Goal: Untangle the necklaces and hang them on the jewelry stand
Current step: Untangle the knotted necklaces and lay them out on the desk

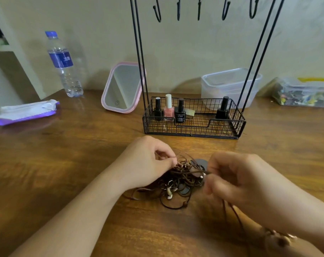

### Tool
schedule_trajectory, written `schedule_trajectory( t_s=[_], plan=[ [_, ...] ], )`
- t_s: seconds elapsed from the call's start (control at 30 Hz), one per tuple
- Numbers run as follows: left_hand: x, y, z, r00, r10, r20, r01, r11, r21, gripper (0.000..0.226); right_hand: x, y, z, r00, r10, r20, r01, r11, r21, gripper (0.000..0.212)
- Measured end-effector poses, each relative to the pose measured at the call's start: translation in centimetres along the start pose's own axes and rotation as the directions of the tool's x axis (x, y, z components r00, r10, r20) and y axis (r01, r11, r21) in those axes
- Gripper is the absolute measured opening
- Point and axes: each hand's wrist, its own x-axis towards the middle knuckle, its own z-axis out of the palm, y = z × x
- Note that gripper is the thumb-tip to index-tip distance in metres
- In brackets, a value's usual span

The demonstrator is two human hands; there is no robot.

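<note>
the tabletop (64,164) carries the stand (193,117) at the back, its hooks (158,13) bare, so nothing is hung yet. just in front lies the necklaces (178,180) knot, kept low to work on. left hand (148,162) pinches the tangle to steady it; right hand (237,180) pinches one cord (192,172), likely to draw it free.

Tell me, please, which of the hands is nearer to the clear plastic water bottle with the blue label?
Left. The left hand lies below and right of the water bottle; the right hand is farther right.
</note>
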Motion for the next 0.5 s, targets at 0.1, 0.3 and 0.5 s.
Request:
schedule_trajectory(
  t_s=[0.1, 0.3, 0.5],
  plan=[
    [0.1, 0.2, -0.4, 0.991, 0.028, -0.132, -0.055, 0.977, -0.205, 0.012, 0.0, -0.6, -0.1, 0.960, -0.045, 0.278, -0.071, 0.916, 0.395, 0.017],
    [0.0, 0.3, -1.4, 0.988, -0.015, -0.153, -0.115, 0.596, -0.795, 0.017, -0.1, -0.3, -1.2, 0.834, 0.007, 0.551, -0.168, 0.956, 0.242, 0.020],
    [0.0, 0.8, -1.7, 0.949, 0.250, -0.193, -0.270, 0.322, -0.907, 0.014, 0.3, 0.2, -0.8, 0.989, -0.031, -0.146, -0.007, 0.968, -0.252, 0.038]
  ],
)
